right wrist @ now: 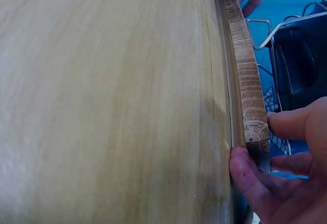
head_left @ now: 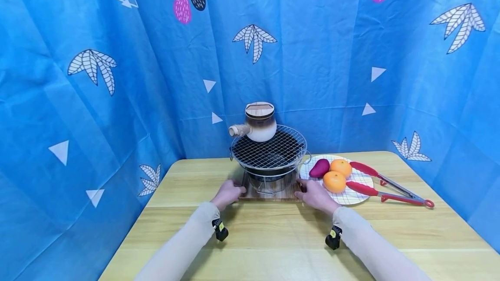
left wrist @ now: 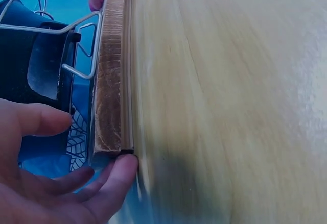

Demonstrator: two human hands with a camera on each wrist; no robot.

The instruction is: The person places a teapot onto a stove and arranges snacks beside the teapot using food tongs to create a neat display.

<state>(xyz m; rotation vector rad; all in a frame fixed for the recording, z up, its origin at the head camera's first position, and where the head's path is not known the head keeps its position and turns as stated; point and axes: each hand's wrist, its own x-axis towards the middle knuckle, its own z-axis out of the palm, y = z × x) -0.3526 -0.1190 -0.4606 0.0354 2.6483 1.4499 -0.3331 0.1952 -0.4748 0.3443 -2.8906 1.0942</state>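
Note:
A wooden board [head_left: 254,193] lies under a small black charcoal stove [head_left: 269,172] with a round wire grill rack [head_left: 287,148] on top. On the rack sits a white and brown side-handled teapot [head_left: 262,129] with a wooden lid. My left hand [head_left: 228,193] holds the board's left end; in the left wrist view its fingertips [left wrist: 125,165] are at the lower corner and the thumb is above. At the right end my right hand [head_left: 315,195] grips the board, with the thumb [right wrist: 286,123] over its top and the fingers curled round the lower corner.
Right of the stove, close to my right hand, a white checked plate [head_left: 357,198] carries two oranges [head_left: 334,181] and a purple fruit or vegetable [head_left: 320,168]. Red-handled tongs [head_left: 404,199] lean across its right rim. A blue curtain [head_left: 312,77] hangs behind the wooden table [head_left: 269,242].

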